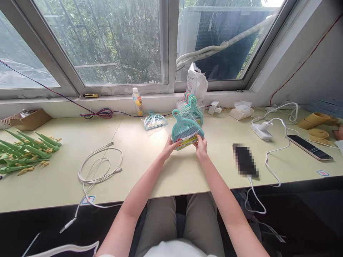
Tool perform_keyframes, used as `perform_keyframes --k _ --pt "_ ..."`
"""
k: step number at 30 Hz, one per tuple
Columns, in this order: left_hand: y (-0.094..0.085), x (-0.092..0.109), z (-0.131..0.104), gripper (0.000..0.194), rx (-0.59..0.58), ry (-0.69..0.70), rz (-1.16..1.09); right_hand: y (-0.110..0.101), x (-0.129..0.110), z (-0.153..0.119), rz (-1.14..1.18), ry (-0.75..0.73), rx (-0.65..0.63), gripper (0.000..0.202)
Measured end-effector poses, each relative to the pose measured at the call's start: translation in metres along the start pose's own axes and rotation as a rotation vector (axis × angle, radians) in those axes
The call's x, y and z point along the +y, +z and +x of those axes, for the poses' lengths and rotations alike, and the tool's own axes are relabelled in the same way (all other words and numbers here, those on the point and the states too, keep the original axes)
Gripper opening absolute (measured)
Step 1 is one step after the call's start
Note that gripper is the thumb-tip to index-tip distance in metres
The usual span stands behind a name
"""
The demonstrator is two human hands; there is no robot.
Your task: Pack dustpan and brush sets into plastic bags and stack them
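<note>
Between my two hands is a teal mini dustpan and brush set (185,129) in clear wrap, with a yellow printed label along its lower edge. My left hand (169,147) grips its lower left corner, and my right hand (200,145) grips the lower right. It is held tilted above the table, handle end pointing away from me. Just behind it, a stack of similar wrapped dustpan sets (193,107) with teal and pink handles stands by the window ledge. Another wrapped teal dustpan set (155,121) lies to the left on the table.
On the table (139,160), a coiled white cable (100,175) and green plastic pieces (26,150) lie left. A bottle (138,101) and white paper bag (197,82) stand at the back. To the right are a blurred dark phone-like item (245,160), a power strip (262,131) and another phone (309,147).
</note>
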State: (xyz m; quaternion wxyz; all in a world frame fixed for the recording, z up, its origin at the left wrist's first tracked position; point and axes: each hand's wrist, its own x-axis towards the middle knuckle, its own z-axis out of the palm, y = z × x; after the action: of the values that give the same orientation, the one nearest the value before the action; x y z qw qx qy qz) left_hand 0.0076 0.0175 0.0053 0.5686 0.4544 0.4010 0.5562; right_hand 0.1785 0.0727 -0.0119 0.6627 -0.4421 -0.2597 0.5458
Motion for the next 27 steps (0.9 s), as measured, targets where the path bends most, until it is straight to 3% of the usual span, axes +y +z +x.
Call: perform_keyframes --k 7,14,16,21,23,25,27 --pt "0.004 0.004 -0.004 0.075 -0.037 -0.002 -0.001 -0.004 0.002 0.003 -0.01 0.029 0.057 0.036" --pt "-0.013 0.003 0.004 0.075 0.113 0.011 0.041 0.003 -0.003 -0.006 0.024 0.104 -0.386 0.042" --pt "-0.012 0.005 0.001 0.076 0.067 -0.027 0.054 0.005 0.001 -0.009 -0.001 0.095 -0.359 0.044" --pt "0.012 -0.002 -0.014 0.077 -0.308 -0.242 0.09 0.001 0.004 -0.005 0.044 0.004 -0.147 0.039" --pt "0.019 -0.006 -0.014 0.08 -0.396 -0.318 0.062 -0.001 0.002 -0.002 0.06 -0.006 -0.108 0.037" --pt "0.018 -0.008 -0.009 0.078 -0.386 -0.346 0.014 -0.001 0.0 -0.001 0.074 -0.003 -0.118 0.036" --pt "0.01 -0.006 -0.001 0.073 -0.274 -0.316 -0.023 0.0 0.0 -0.003 0.086 0.008 -0.152 0.037"
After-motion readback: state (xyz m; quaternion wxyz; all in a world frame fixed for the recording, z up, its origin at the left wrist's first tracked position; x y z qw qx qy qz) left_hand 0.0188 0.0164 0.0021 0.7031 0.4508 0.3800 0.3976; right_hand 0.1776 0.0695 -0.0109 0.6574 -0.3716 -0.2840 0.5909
